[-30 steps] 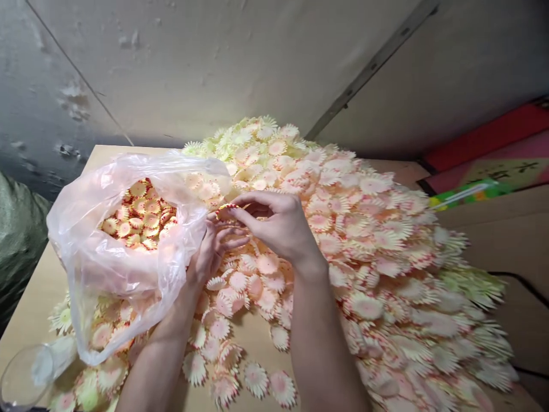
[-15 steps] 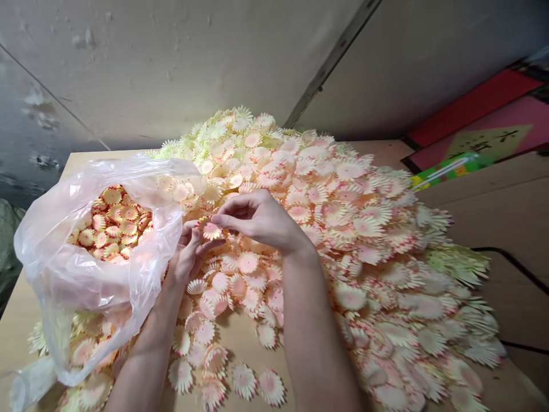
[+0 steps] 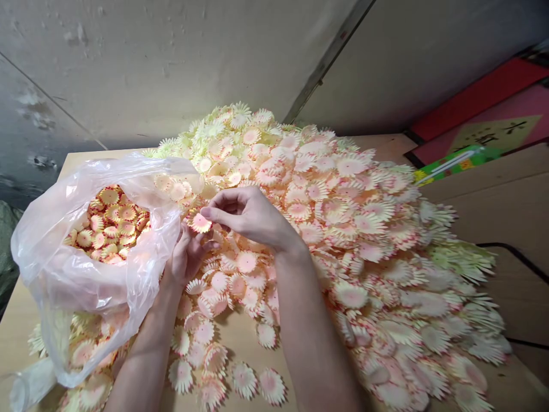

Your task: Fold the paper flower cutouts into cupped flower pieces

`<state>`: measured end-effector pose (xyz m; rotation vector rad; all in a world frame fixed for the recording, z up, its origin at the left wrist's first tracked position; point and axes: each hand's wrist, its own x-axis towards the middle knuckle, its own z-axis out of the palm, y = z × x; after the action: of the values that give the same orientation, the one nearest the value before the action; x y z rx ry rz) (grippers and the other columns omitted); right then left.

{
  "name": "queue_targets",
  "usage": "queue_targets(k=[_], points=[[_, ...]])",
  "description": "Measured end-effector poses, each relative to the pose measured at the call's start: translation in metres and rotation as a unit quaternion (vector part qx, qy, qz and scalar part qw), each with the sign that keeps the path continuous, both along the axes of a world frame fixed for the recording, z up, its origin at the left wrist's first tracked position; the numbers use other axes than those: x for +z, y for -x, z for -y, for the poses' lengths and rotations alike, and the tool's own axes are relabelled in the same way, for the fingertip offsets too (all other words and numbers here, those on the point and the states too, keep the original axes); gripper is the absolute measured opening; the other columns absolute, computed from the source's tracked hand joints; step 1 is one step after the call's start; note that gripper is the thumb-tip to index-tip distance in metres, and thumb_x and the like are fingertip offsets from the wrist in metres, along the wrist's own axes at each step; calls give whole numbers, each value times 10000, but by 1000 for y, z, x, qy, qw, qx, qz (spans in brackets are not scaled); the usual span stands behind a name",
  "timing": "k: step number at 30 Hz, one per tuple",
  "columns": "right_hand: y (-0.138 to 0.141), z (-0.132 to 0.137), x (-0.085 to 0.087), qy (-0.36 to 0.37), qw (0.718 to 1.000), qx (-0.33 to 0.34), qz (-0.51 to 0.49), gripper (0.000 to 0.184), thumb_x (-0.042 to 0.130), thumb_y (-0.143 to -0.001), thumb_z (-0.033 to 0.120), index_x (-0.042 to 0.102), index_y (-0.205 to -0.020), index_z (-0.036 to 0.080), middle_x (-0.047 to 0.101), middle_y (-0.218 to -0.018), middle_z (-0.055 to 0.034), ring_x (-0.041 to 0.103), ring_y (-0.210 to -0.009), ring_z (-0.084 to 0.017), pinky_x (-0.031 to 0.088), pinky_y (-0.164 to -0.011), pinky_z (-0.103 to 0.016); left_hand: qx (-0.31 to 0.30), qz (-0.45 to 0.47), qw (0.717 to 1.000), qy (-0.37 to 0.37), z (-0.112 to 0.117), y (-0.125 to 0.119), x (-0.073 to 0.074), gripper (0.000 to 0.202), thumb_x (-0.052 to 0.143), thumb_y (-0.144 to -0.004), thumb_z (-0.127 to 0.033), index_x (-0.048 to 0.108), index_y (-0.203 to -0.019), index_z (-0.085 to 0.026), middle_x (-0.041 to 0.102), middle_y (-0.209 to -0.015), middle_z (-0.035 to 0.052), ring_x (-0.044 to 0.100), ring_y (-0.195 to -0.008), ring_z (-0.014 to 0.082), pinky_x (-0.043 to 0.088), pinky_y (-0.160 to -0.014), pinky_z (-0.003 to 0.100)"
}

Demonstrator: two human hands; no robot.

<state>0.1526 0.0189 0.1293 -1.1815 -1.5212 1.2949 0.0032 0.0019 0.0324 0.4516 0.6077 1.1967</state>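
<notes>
While my right hand pinches a small, round, cream flower piece with a pink centre and red-tipped fringe between thumb and fingers, my left hand is just below it, palm up, lower fingers loosely apart; its upper fingertips are partly hidden by the piece, so I cannot tell whether they grip it. The piece is just right of a translucent, pinkish-white plastic bag, whose open mouth shows many small, yellow, red-edged flower pieces. Beyond my hands and to their right, a broad heap of pale pink and cream fringed discs spreads over a light wood-coloured tabletop.
</notes>
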Motion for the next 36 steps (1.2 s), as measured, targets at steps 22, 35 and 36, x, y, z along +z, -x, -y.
queue_targets(k=[22, 35, 36], points=[[-6, 8, 18, -177, 960, 36, 212, 109, 746, -794, 231, 706, -728, 154, 667, -695, 0, 564, -636, -105, 417, -610, -255, 33, -50, 992, -113, 2, -3, 2, 308, 860, -703, -261, 655, -929, -226, 688, -934, -25, 676, -886, 108, 561, -823, 216], [-8, 3, 10, -88, 985, 121, 81, 311, 741, -802, 411, 695, -646, 146, 658, -658, -26, 534, -617, -116, 396, -578, -266, 11, -73, 991, -110, 2, -3, -3, 336, 903, -641, -317, 607, -736, -190, 635, -673, -47, 618, -626, 89, 521, -635, 203], [-10, 2, 9, -78, 985, 137, 75, 323, 736, -805, 426, 692, -649, 146, 656, -661, -25, 535, -619, -116, 398, -577, -264, 7, -74, 991, -113, 2, -3, -3, 336, 904, -639, -323, 610, -732, -190, 631, -652, -50, 613, -608, 86, 519, -625, 200]])
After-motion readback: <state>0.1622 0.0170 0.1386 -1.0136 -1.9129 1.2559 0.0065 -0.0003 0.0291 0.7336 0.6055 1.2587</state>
